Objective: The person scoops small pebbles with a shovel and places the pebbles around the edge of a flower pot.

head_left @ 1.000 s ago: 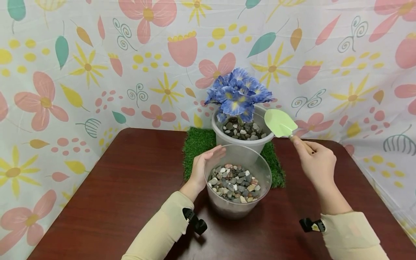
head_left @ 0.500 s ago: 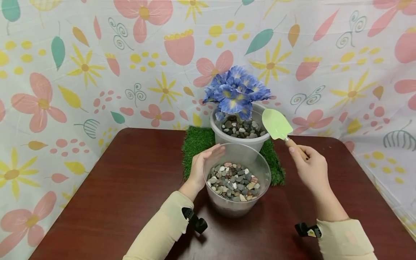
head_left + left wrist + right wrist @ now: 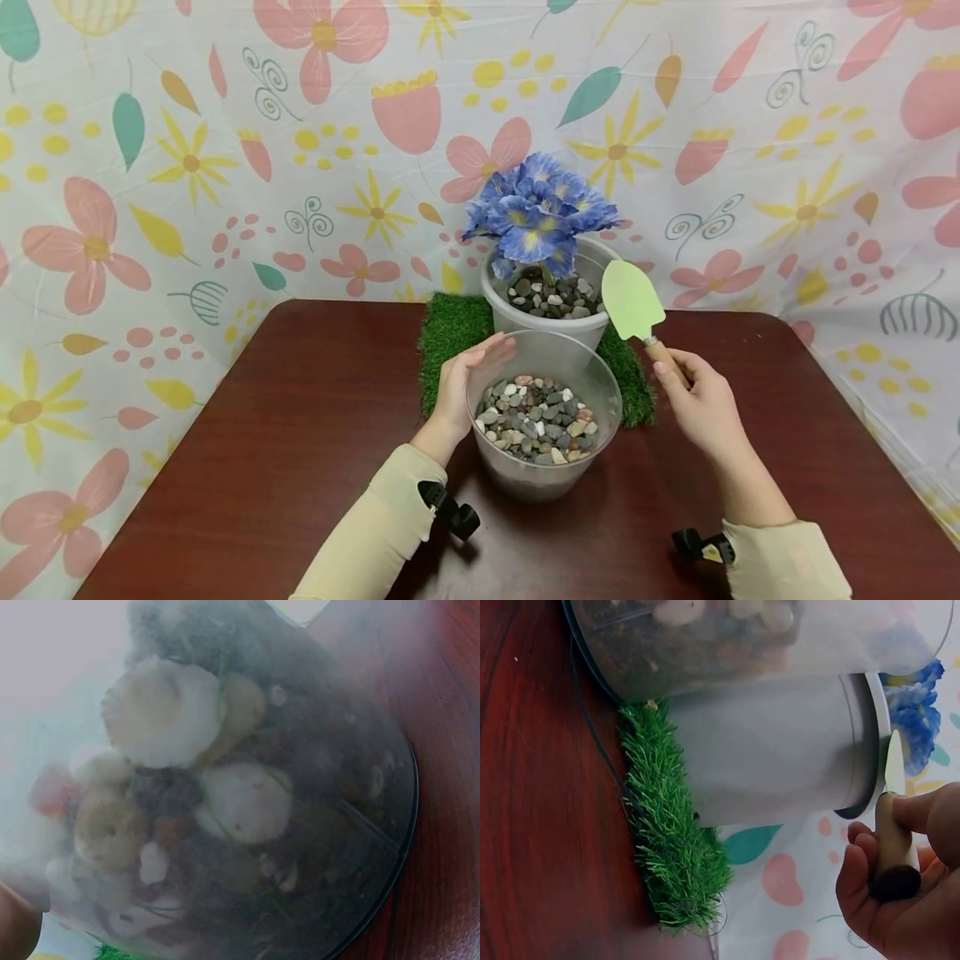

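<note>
A clear plastic tub [image 3: 517,479] of mixed pebbles [image 3: 536,421] stands on the table, with soil visible through its wall in the wrist views. My left hand [image 3: 456,392] rests against the tub's left side, fingers extended along the wall near the rim. My right hand [image 3: 701,404] grips the wooden handle of a hand trowel [image 3: 632,298]; its pale green blade points up, beside the white flowerpot [image 3: 517,315]. In the right wrist view, fingers and thumb wrap the trowel handle [image 3: 892,836]. Blue flowers [image 3: 536,217] rise from pebbles in the pot.
Beneath the flowerpot lies a green artificial-grass mat [image 3: 453,329], just behind the tub. The dark reddish-brown table [image 3: 315,400] extends to both sides. Behind its far edge hangs a flower-patterned cloth [image 3: 300,167].
My right hand has moved left and slightly down with the trowel, whose blade has turned more upright. My left hand stays against the tub; the view has shifted slightly.
</note>
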The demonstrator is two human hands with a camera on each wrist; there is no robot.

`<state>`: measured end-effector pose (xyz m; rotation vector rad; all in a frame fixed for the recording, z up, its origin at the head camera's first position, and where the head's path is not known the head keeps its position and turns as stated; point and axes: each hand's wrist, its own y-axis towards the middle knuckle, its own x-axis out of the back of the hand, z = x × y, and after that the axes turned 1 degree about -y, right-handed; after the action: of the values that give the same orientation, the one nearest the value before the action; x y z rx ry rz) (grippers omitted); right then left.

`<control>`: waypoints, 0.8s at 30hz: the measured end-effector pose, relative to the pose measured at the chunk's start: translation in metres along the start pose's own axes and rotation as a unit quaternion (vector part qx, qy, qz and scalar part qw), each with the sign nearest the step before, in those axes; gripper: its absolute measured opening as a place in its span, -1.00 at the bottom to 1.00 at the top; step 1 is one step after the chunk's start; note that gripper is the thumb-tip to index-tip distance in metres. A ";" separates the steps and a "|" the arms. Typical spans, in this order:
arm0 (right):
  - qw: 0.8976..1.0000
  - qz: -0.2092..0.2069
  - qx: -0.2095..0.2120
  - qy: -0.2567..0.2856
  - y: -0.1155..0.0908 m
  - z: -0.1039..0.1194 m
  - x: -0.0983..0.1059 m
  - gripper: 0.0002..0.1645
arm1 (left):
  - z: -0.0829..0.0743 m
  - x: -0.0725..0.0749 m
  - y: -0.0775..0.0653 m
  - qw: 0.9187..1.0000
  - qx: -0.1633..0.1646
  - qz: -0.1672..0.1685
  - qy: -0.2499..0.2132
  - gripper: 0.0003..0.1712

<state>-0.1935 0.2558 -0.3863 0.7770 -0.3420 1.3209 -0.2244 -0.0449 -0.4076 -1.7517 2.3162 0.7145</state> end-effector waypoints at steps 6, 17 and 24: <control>1.000 0.011 0.005 0.005 -0.006 0.002 0.000 -0.49 | -0.003 -0.006 -0.001 0.999 0.011 -0.029 -0.013 -0.41; 0.999 0.038 -0.003 -0.030 -0.014 0.005 -0.003 -0.47 | -0.004 -0.007 -0.002 0.999 0.016 -0.033 -0.007 -0.42; 0.997 0.064 -0.020 -0.022 -0.016 0.004 -0.004 -0.46 | -0.005 -0.006 -0.002 1.000 0.015 -0.026 -0.007 -0.42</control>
<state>-0.1785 0.2494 -0.3904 0.7613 -0.4595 1.4140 -0.2195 -0.0422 -0.4019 -1.7810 2.2500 0.6771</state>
